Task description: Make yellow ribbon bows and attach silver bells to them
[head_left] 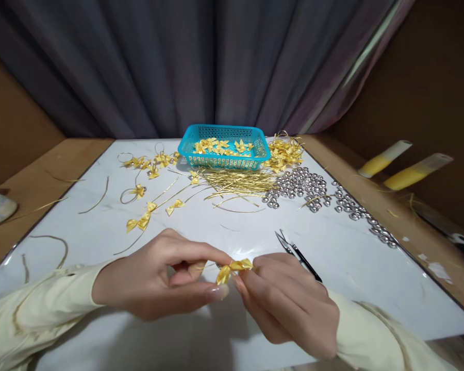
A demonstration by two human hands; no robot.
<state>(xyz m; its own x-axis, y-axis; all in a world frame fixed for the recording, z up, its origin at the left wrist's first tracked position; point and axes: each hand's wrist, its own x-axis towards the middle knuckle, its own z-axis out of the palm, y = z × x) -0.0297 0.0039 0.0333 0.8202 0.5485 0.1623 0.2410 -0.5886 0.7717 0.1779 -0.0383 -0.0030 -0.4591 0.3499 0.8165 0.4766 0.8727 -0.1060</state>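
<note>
The bow point(234, 269) is held at 6 o'clock above the desk point(351, 268), pinched in both grips: left hand point(158, 281) closed on it from 9 o'clock, right hand point(290, 309) from 3. Scissors point(297, 255) lie at 2 (just beside), basket point(224, 159) at 12.

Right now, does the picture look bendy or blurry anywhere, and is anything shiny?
Head view: the white marble-patterned table edges splay outward, wide-lens bending; the pile of round silver beads glints; soft shadow lies under the left hand and right hand pinching the small yellow satin bow, which is sharp.
</note>
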